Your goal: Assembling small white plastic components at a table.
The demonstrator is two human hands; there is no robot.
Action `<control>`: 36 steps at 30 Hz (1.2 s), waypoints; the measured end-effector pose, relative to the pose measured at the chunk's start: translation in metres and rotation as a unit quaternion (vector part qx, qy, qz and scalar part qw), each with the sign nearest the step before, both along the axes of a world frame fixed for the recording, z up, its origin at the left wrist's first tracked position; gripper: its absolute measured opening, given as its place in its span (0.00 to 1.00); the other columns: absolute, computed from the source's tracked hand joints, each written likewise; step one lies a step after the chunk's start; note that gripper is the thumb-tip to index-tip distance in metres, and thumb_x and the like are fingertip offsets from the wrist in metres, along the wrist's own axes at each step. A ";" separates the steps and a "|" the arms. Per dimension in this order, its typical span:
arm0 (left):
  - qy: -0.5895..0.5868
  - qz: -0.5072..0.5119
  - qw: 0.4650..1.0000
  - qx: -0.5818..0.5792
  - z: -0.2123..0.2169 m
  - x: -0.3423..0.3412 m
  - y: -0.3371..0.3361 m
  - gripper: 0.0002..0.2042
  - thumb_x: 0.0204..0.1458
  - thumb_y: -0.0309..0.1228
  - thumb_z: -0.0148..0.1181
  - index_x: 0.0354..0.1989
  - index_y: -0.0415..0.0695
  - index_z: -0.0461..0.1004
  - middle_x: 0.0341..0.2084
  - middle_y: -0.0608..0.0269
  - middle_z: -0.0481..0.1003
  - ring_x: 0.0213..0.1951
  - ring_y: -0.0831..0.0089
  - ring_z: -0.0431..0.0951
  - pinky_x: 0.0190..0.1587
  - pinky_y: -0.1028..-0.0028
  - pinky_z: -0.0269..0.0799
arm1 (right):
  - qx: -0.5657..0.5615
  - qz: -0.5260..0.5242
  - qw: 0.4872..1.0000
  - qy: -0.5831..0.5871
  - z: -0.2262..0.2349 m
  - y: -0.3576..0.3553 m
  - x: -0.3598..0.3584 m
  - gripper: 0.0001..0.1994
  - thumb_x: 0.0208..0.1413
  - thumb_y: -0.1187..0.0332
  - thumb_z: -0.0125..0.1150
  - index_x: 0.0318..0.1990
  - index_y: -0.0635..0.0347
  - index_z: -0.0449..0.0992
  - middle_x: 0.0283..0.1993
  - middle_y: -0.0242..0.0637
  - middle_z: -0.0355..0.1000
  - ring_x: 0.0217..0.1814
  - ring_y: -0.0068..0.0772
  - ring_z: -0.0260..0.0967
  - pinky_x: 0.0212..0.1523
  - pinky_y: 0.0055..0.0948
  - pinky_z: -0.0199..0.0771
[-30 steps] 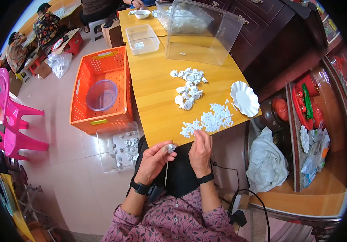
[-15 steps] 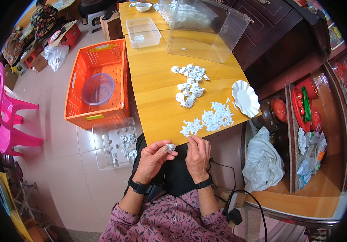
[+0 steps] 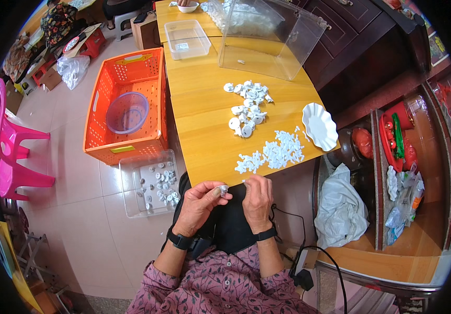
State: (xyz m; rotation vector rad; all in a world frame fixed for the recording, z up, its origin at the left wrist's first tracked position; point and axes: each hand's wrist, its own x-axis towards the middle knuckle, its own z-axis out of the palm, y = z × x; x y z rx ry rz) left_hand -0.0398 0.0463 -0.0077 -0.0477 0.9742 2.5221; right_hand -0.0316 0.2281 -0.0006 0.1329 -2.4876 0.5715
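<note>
Thumb and fingers of my left hand (image 3: 200, 205) close round a small white plastic part (image 3: 223, 190), just off the near table edge. Beside it, my right hand (image 3: 257, 203) is pinched, with a tiny white plastic piece (image 3: 245, 181) poking out at the fingertips. The hands are a short gap apart. In front of them on the yellow wooden table (image 3: 199, 120) lies a heap of small white plastic pegs (image 3: 282, 150). Farther back is a loose group of larger, roundish white plastic parts (image 3: 247, 111). A white scalloped dish (image 3: 320, 127) sits at the table's right edge.
A clear bin (image 3: 272, 44) and clear tray (image 3: 188, 41) stand farther back. Left of the table, an orange crate (image 3: 92, 131) holds a purple basket (image 3: 127, 113); below, a clear tub (image 3: 131, 201) contains several parts. Another person's hand (image 3: 188, 2) reaches a white bowl.
My right hand has drawn back slightly from the peg heap, with the tiny piece at its fingertips. My left hand keeps its part almost in place. Another person's hand has appeared at the far bowl.
</note>
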 end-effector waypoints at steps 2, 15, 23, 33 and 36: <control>0.000 0.003 1.000 0.000 0.001 0.000 0.000 0.10 0.63 0.26 0.56 0.49 0.34 0.75 0.43 0.54 0.79 0.43 0.64 0.82 0.45 0.72 0.80 | 0.004 -0.010 1.000 -0.009 0.000 -0.001 -0.001 0.06 0.52 0.80 0.61 0.37 0.64 0.72 0.41 0.42 0.70 0.43 0.47 0.69 0.45 0.41 0.71; 0.009 0.003 1.000 0.017 -0.002 0.001 0.000 0.11 0.64 0.27 0.55 0.51 0.34 0.74 0.48 0.52 0.78 0.43 0.66 0.82 0.45 0.73 0.79 | -0.438 0.002 0.892 -0.114 0.005 -0.009 0.005 0.03 0.64 0.73 0.58 0.40 0.62 0.71 0.32 0.28 0.72 0.32 0.17 0.69 0.32 0.20 0.71; -0.016 0.000 0.999 0.040 0.007 0.000 0.000 0.13 0.65 0.29 0.54 0.52 0.34 0.75 0.51 0.50 0.76 0.47 0.63 0.81 0.51 0.70 0.78 | -0.477 0.018 0.865 -0.152 0.016 -0.017 0.013 0.04 0.62 0.76 0.59 0.42 0.65 0.74 0.34 0.27 0.71 0.33 0.14 0.65 0.33 0.18 0.68; -0.003 0.007 0.999 0.032 0.006 0.004 0.000 0.15 0.60 0.23 0.59 0.55 0.37 0.73 0.53 0.50 0.76 0.51 0.60 0.79 0.54 0.64 0.78 | -0.506 0.054 0.852 -0.121 0.029 -0.027 0.021 0.07 0.59 0.81 0.59 0.44 0.66 0.72 0.36 0.30 0.72 0.37 0.14 0.69 0.38 0.17 0.71; -0.010 -0.005 0.999 0.049 0.008 0.003 -0.001 0.17 0.59 0.22 0.60 0.57 0.38 0.72 0.53 0.50 0.75 0.51 0.61 0.79 0.54 0.64 0.78 | -0.508 0.058 0.852 -0.115 0.036 -0.028 0.023 0.08 0.58 0.81 0.60 0.44 0.66 0.73 0.36 0.30 0.73 0.36 0.14 0.69 0.37 0.17 0.72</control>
